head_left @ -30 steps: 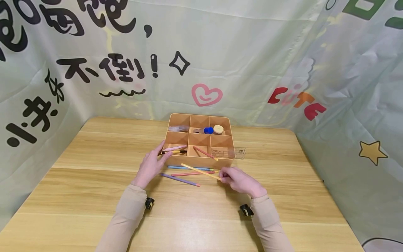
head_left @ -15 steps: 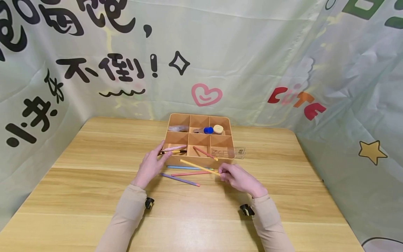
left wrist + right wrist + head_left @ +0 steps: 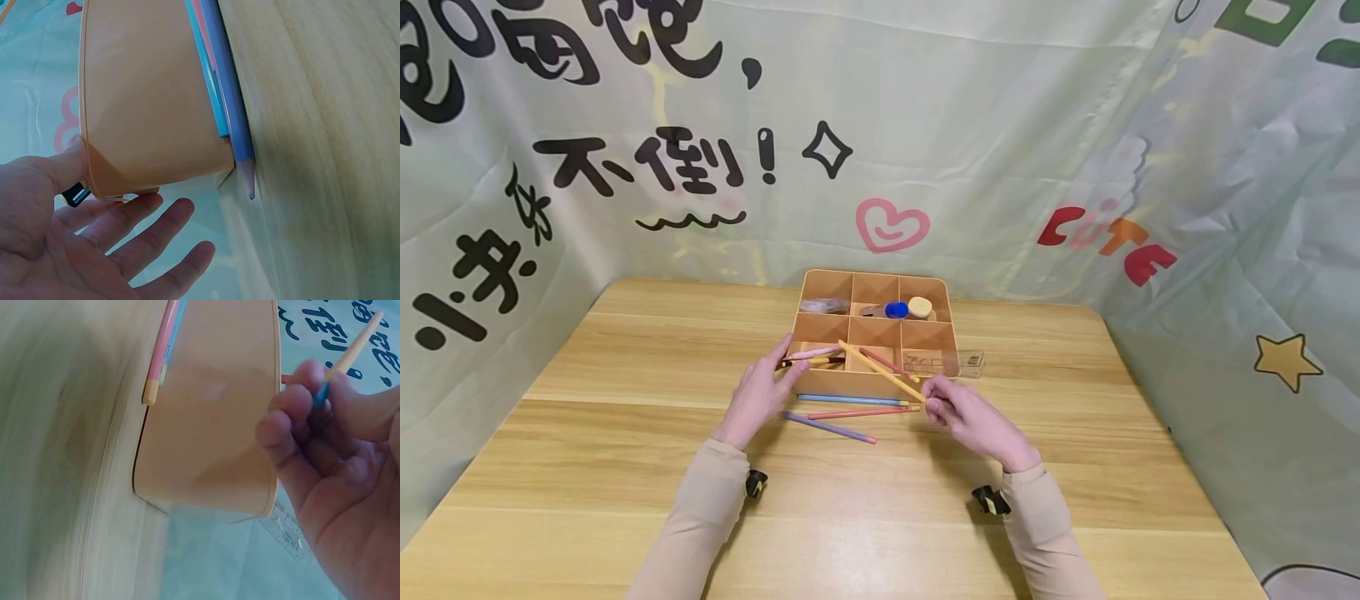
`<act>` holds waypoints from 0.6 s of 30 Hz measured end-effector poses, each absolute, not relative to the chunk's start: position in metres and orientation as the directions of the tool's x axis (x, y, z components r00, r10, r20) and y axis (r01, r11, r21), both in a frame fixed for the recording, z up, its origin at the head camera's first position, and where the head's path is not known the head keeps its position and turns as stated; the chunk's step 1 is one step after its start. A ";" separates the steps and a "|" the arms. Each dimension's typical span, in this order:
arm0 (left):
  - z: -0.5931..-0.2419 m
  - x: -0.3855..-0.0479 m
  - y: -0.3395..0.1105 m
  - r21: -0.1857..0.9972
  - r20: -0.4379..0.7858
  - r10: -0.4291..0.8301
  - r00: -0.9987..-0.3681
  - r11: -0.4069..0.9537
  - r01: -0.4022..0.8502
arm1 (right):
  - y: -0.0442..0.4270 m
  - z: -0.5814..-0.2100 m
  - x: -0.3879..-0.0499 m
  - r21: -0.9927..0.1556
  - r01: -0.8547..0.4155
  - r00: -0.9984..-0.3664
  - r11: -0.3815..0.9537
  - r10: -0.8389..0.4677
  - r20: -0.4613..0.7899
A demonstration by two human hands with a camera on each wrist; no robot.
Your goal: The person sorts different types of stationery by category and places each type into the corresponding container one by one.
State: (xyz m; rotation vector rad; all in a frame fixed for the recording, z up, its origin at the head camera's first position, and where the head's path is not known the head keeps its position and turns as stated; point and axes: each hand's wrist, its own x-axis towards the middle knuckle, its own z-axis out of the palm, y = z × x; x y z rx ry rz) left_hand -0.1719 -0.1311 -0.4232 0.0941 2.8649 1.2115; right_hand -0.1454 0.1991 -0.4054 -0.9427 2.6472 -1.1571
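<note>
My right hand [image 3: 973, 421] pinches a yellow pencil [image 3: 880, 371] by its teal end, which shows in the right wrist view. The pencil slants over the front rim of an orange six-compartment box [image 3: 850, 385]. My left hand [image 3: 758, 400] touches the box's front left corner, thumb on the front rim, the other fingers fairly straight and spread. The front left compartment holds a pink pen [image 3: 817, 352] and a yellow-and-black pen or brush [image 3: 827, 362]. A red pencil [image 3: 883, 362] leans in the front middle one. Before the box lie blue [image 3: 850, 400], red [image 3: 857, 413] and purple [image 3: 827, 427] pencils.
The back compartments hold a clear plastic item [image 3: 824, 306], a blue-capped item [image 3: 895, 311] and a round cream piece [image 3: 920, 308]. A clear ruler [image 3: 972, 364] sticks out at the right side. A printed cloth [image 3: 1000, 167] hangs behind the wooden table [image 3: 850, 533].
My right hand has risen slightly, and the far end of the yellow pencil has swung up from the loose pencils to over the box. The left hand has stayed at the corner.
</note>
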 end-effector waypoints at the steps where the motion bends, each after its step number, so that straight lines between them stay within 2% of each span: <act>1: -0.423 -0.172 -0.131 0.718 -0.003 0.067 -0.998 0.695 0.044 | 0.199 -0.405 -0.145 -0.696 -0.500 -0.806 0.515 -0.572 0.155; 6: -0.424 -0.173 -0.131 0.718 0.004 0.070 -0.998 0.694 0.051 | 0.199 -0.403 -0.144 -0.701 -0.514 -0.813 0.494 -0.540 0.215; 12: -0.424 -0.173 -0.131 0.719 0.002 0.072 -0.997 0.693 0.051 | 0.197 -0.400 -0.143 -0.667 -0.589 -0.789 0.456 -0.503 0.353; 18: -0.424 -0.172 -0.131 0.722 -0.007 0.073 -0.997 0.690 0.046 | 0.195 -0.401 -0.144 -0.643 -0.629 -0.777 0.437 -0.396 0.490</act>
